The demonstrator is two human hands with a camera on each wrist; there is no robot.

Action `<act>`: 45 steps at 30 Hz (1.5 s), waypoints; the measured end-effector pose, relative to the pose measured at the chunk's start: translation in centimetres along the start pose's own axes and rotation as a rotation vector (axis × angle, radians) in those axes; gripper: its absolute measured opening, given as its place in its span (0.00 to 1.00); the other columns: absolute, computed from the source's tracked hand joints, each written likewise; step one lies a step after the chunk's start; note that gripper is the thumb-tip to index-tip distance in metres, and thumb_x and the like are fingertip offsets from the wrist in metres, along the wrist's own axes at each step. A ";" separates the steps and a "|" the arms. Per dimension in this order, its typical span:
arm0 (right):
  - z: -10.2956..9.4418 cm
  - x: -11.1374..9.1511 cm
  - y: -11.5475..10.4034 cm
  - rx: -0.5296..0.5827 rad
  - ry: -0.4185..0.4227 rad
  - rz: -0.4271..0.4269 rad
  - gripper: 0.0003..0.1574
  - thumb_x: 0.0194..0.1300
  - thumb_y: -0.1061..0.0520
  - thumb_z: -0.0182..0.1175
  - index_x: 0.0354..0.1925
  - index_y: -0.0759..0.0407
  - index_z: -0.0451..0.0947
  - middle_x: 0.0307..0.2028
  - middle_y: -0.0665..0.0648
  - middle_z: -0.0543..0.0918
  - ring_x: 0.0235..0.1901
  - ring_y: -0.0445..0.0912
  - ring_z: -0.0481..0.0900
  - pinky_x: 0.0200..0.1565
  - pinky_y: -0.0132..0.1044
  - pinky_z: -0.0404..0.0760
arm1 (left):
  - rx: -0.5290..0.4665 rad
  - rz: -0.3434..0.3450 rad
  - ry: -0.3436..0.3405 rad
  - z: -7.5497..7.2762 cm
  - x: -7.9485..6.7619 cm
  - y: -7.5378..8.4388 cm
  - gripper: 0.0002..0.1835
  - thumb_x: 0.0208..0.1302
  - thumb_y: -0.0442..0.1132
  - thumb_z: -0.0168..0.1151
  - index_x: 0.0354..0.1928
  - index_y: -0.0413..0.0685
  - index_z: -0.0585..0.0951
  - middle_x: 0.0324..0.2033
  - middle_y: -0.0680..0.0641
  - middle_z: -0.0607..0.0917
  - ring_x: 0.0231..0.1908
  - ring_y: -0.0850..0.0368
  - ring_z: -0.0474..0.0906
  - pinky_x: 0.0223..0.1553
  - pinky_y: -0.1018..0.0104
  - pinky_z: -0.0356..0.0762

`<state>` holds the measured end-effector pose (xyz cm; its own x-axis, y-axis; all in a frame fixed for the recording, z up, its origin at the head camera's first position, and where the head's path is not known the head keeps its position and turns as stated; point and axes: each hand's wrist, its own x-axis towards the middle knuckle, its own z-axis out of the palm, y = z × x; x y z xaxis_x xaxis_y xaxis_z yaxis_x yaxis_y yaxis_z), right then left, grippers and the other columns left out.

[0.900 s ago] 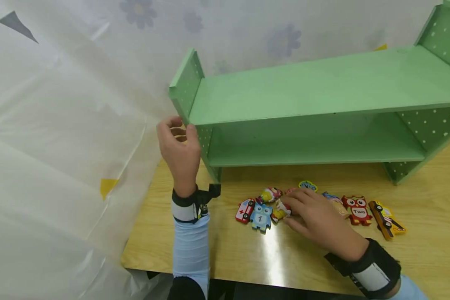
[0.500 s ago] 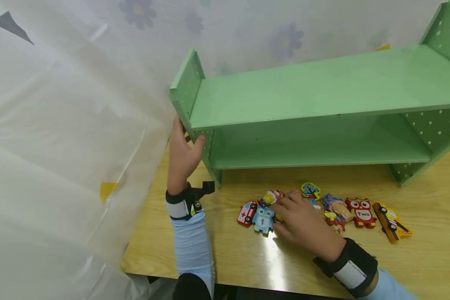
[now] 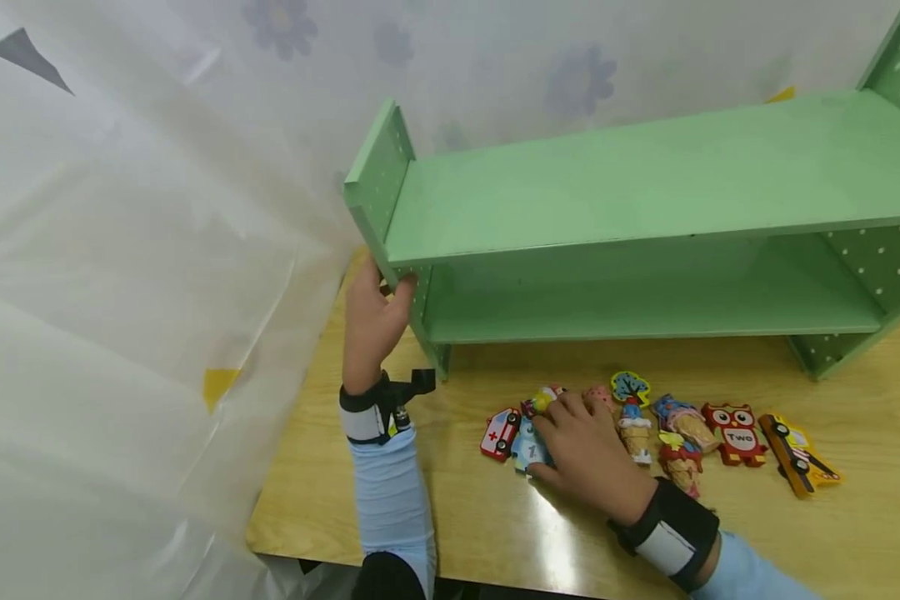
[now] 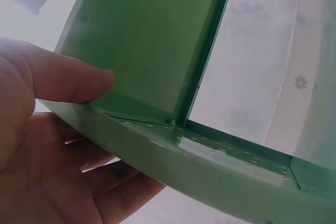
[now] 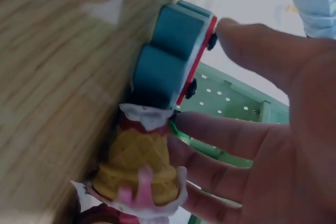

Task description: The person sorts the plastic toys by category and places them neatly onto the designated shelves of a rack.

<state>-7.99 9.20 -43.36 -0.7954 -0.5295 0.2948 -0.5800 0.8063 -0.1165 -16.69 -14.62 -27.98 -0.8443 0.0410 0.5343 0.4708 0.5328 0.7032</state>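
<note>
a person's left hand [image 3: 375, 325] steadies, it seems, a green shelf [image 3: 645, 187], its grip clamped on the side panel [image 3: 378, 183], thumb inside and fingers outside; the right hand [image 3: 588, 454] reaches over small toys [image 3: 692, 427] on the desk [image 3: 465, 521], thumb and fingers apart around a blue owl [image 3: 527, 450], whose place beside a red ambulance [image 3: 500, 433] perhaps calls for careful fingertips; the toys lie clustered before the shelf, presumably for easy reach.

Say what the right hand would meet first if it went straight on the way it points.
The right hand would probably meet the blue owl toy marked 1 first; I can't tell whether the two already touch.
</note>
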 end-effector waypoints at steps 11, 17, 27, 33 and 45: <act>0.2 0.1 -0.7 0.046 -0.118 0.063 0.46 0.48 0.30 0.67 0.54 0.61 0.77 0.46 0.60 0.81 0.51 0.57 0.69 0.54 0.64 0.65 | 0.022 0.001 -0.011 -0.3 -0.2 -0.5 0.17 0.66 0.29 0.51 0.56 0.35 0.73 0.49 0.33 0.80 0.48 0.42 0.78 0.47 0.46 0.81; 0.5 -0.1 -0.6 0.079 -0.128 0.090 0.51 0.42 0.29 0.69 0.54 0.61 0.76 0.47 0.60 0.81 0.52 0.57 0.69 0.54 0.63 0.63 | 0.015 0.011 -0.032 -0.3 -0.2 -0.5 0.16 0.66 0.29 0.51 0.56 0.35 0.73 0.50 0.33 0.80 0.49 0.42 0.78 0.46 0.46 0.80; 0.7 -0.5 -0.7 0.148 0.059 -0.012 0.37 0.42 0.45 0.76 0.50 0.53 0.75 0.44 0.53 0.83 0.45 0.51 0.75 0.49 0.57 0.65 | 0.038 0.018 -0.027 -0.2 0.0 -0.5 0.17 0.66 0.30 0.51 0.56 0.35 0.72 0.50 0.33 0.79 0.49 0.41 0.78 0.46 0.45 0.80; 0.4 0.0 -0.4 0.236 0.133 -0.149 0.26 0.48 0.57 0.73 0.46 0.48 0.76 0.40 0.48 0.82 0.41 0.45 0.79 0.42 0.46 0.79 | 0.058 0.003 -0.019 -0.3 0.0 -1.1 0.18 0.67 0.31 0.52 0.58 0.37 0.72 0.50 0.33 0.79 0.49 0.40 0.77 0.46 0.45 0.81; -6.3 7.4 1.0 0.486 0.397 -0.187 0.22 0.54 0.62 0.69 0.48 0.60 0.77 0.42 0.55 0.83 0.38 0.43 0.80 0.37 0.39 0.83 | 0.058 0.013 -0.030 -0.4 -0.1 -1.0 0.19 0.65 0.31 0.54 0.58 0.37 0.72 0.50 0.33 0.80 0.49 0.38 0.77 0.46 0.45 0.80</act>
<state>-13.35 7.70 -35.31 -0.6016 -0.4369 0.6687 -0.7900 0.4493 -0.4172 -16.94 -15.48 -28.57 -0.8460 0.0732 0.5281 0.4669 0.5799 0.6676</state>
